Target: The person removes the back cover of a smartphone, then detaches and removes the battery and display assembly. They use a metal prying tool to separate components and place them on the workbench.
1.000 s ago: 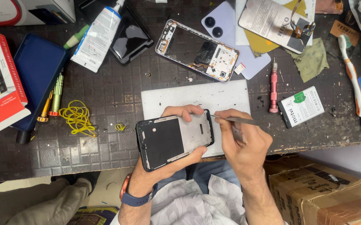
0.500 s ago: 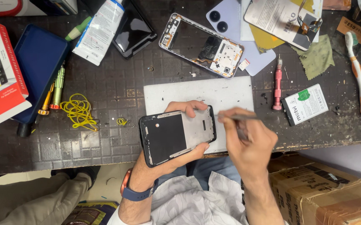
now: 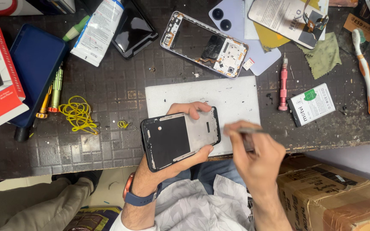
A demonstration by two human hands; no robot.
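Shifted a touch since half a second back: right hand (image 3: 257, 156) drawn slightly away from the phone frame (image 3: 179, 137), thin metal tool (image 3: 242, 130) now blurred and lifted clear of the frame's right edge, where it earlier sat almost against it. From the head camera, looking straight down: left hand (image 3: 174, 164) cupped under the phone frame, thumb clamped along the lower edge, fingers curled over the top edge, palm up, so the open inner side faces the eye and stays steady for fine work. Held just above the near edge of the white mat (image 3: 210, 96), close to the body, probably so any loose part drops on the pale surface and shows up. Right hand closed in a pen grip round the tool, tip aimed left toward the frame, just beside it but apart. Farther out beyond the left hand's fingers, a second opened phone body (image 3: 204, 45) lying inside up with board exposed, parked out of the way. Beyond the right hand, a red screwdriver (image 3: 283, 83) and a flat battery (image 3: 311, 104) set within easy reach. Well off to the left of the left hand, yellow rubber bands (image 3: 78, 113), green and orange drivers (image 3: 52, 92) against a blue tray (image 3: 35, 64). Far right, a toothbrush (image 3: 363, 70), likely kept for cleaning.
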